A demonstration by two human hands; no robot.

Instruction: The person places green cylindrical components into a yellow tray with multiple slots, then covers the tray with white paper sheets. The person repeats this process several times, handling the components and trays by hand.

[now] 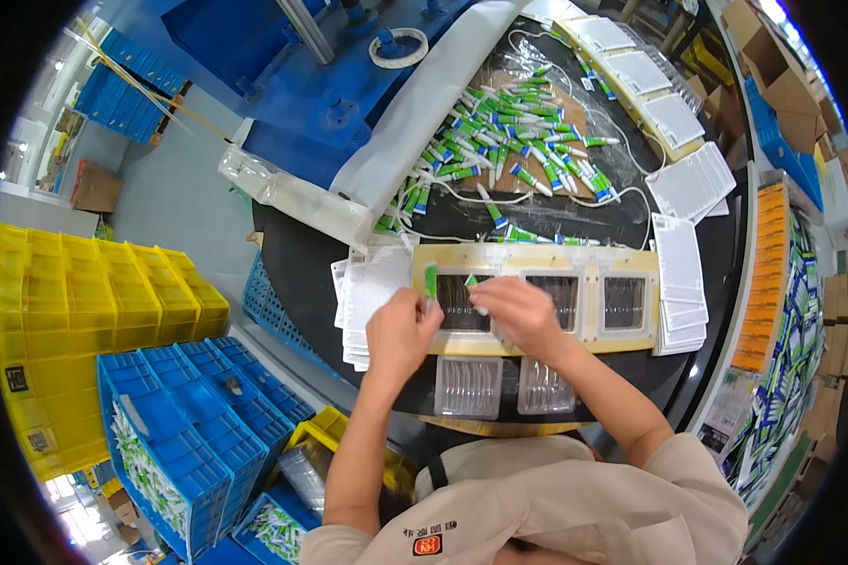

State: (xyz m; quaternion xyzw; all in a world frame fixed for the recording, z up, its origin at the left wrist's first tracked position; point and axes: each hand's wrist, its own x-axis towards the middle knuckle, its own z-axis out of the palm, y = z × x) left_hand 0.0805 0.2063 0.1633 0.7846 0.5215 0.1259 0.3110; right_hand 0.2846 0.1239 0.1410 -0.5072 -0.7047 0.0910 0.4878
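Note:
Over the left end of a cream fixture [589,341] with three windows, my left hand [401,331] pinches a small green-and-white tube [431,281]. Just to its right, my right hand [522,311] has its fingers closed on another small tube [472,282], mostly hidden by them. Clear ribbed blister trays [624,303] sit in the fixture's windows. Two more clear trays, a left one [468,387] and a right one [547,387], lie at the table's near edge. Beyond the fixture is a large heap of green, white and blue tubes [499,132].
White cards are stacked left [379,278] and right [680,273] of the fixture. A second fixture with cards [674,121] stands at the far right. Blue machinery [292,94] is at the far left. Yellow crates [94,330] and blue crates [188,405] stand left of the black table [297,273].

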